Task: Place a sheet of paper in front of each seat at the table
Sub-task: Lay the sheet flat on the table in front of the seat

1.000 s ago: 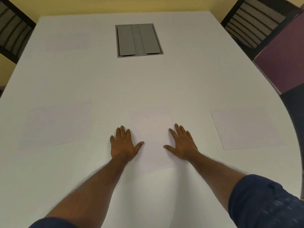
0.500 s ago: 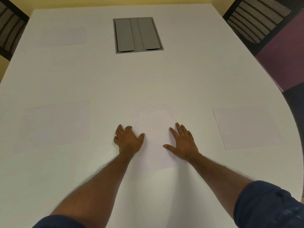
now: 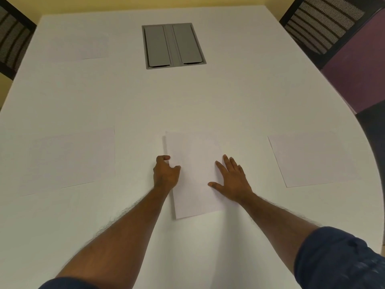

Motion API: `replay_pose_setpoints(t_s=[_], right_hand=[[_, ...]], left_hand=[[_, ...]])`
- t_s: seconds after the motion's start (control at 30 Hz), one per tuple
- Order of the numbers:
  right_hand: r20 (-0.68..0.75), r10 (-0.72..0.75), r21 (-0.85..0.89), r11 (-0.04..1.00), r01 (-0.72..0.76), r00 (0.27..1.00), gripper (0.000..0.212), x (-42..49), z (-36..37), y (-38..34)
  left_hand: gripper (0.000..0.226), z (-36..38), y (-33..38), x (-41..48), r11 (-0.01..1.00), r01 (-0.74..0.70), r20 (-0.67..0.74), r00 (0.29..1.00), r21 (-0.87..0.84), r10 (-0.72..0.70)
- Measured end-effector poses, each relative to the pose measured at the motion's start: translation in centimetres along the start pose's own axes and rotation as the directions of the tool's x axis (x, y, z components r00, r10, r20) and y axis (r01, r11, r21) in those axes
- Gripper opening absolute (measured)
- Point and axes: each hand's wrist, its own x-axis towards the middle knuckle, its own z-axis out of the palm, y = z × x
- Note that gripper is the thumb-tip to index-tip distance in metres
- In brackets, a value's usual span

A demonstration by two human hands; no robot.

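A small stack of white paper [image 3: 193, 180] lies on the white table [image 3: 187, 97] in front of me. My left hand [image 3: 165, 174] is curled at the stack's left edge, thumb on top, pinching the top sheet, which sits slightly askew from the sheet beneath. My right hand [image 3: 231, 180] rests flat with fingers spread on the stack's right side. Single sheets lie at the near left [image 3: 68, 161], near right [image 3: 312, 159] and far left [image 3: 83, 46].
A grey cable hatch [image 3: 174, 45] is set into the table's far middle. Dark mesh-backed chairs stand at the far left corner [image 3: 12, 38] and far right corner [image 3: 325, 24]. The table's right edge curves away over purple and dark floor [image 3: 358, 69].
My left hand went from flat and spread to curled, closing its fingers on the stack's left edge. The top sheet has shifted slightly. My right hand stayed flat on the paper.
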Motion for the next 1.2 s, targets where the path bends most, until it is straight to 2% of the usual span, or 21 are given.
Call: replay_pose_setpoints(t_s=[0.17, 0.27, 0.37, 0.43, 0.5, 0.57, 0.7, 0.77, 0.93, 1.0, 1.2], right_hand=[[-0.013, 0.029, 0.065, 0.998, -0.028, 1.000, 0.093, 0.0, -0.3, -0.2], [-0.083, 0.130, 0.275, 0.956, -0.103, 0.988, 0.100, 0.0, -0.9, -0.9], [-0.098, 0.289, 0.488, 0.848, -0.207, 0.952, 0.101, 0.0, -2.1, -1.6], [-0.063, 0.313, 0.612, 0.762, -0.211, 0.948, 0.091, -0.2, -3.2, -1.8], [-0.040, 0.288, 0.737, 0.655, -0.166, 0.957, 0.070, -0.6, -4.2, -2.1], [-0.005, 0.286, 0.799, 0.577, -0.168, 0.958, 0.059, -1.3, -5.4, -2.4], [-0.070, 0.291, 0.841, 0.532, -0.101, 0.954, 0.032, -3.0, -7.8, -2.7], [-0.105, 0.300, 0.839, 0.538, -0.077, 0.948, 0.027, -4.2, -9.1, -2.6], [-0.179, 0.329, 0.822, 0.568, -0.043, 0.927, 0.034, -7.9, -11.9, -1.8], [-0.198, 0.356, 0.835, 0.549, -0.033, 0.913, 0.033, -10.0, -12.9, -1.4], [-0.280, 0.404, 0.824, 0.566, 0.002, 0.871, 0.042, -17.1, -15.7, 1.9]], left_hand=[[0.066, -0.8, 0.4, -0.4, 0.997, -0.071, 0.052, 0.996, -0.031, 0.073], [0.042, -1.7, 0.5, -0.8, 0.980, -0.198, 0.117, 0.973, -0.001, 0.197], [0.030, -2.7, 0.7, -1.6, 0.966, -0.251, 0.188, 0.948, -0.057, 0.258], [0.029, -3.5, 1.0, -2.3, 0.959, -0.266, 0.213, 0.935, -0.099, 0.282], [0.028, -4.2, 1.3, -3.0, 0.947, -0.292, 0.226, 0.922, -0.132, 0.315], [0.027, -4.9, 1.9, -3.6, 0.942, -0.301, 0.241, 0.913, -0.149, 0.330], [0.024, -6.2, 3.5, -5.1, 0.932, -0.325, 0.256, 0.899, -0.160, 0.357], [0.022, -6.7, 4.4, -5.9, 0.923, -0.347, 0.255, 0.889, -0.164, 0.380], [0.013, -6.5, 6.2, -8.4, 0.912, -0.393, 0.260, 0.874, -0.118, 0.410], [0.027, -5.9, 6.8, -9.5, 0.907, -0.416, 0.255, 0.873, -0.060, 0.417], [0.041, -2.5, 9.3, -14.7, 0.866, -0.499, 0.249, 0.837, -0.018, 0.487]])
